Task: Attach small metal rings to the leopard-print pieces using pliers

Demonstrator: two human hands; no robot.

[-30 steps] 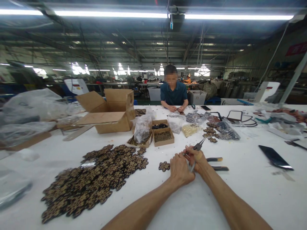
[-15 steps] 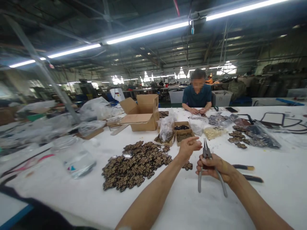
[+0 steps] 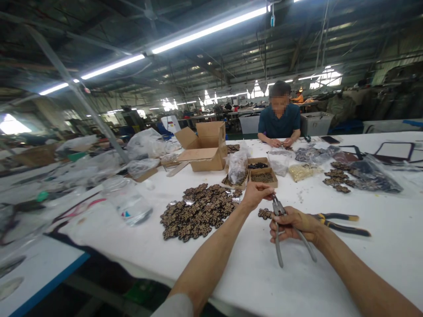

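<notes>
My right hand [image 3: 294, 223] is wrapped round a pair of grey needle-nose pliers [image 3: 279, 210], whose handles spread toward me. My left hand [image 3: 257, 194] is at the plier tips, thumb and fingers pinched together. Whatever lies in that pinch is too small to name. Between and below the hands, one leopard-print flower-shaped patch [image 3: 264, 214] rests on the white table [image 3: 244, 264]. Left of them spreads a heap of the same patches [image 3: 198, 211]. Beside my right wrist lie black-and-yellow handled pliers [image 3: 343, 222].
Small cardboard boxes hold brass-coloured pieces [image 3: 262, 177] and black pieces [image 3: 257, 166]. Behind them stand an open carton [image 3: 208, 159] and plastic bags [image 3: 279, 161]. A clear jug [image 3: 128, 202] is at left. Across the table a person [image 3: 279, 116] handles small things.
My hands were together round the pliers, then separated, my left going toward the small boxes. Now its pinched fingers are at the plier tips. The view has swung left.
</notes>
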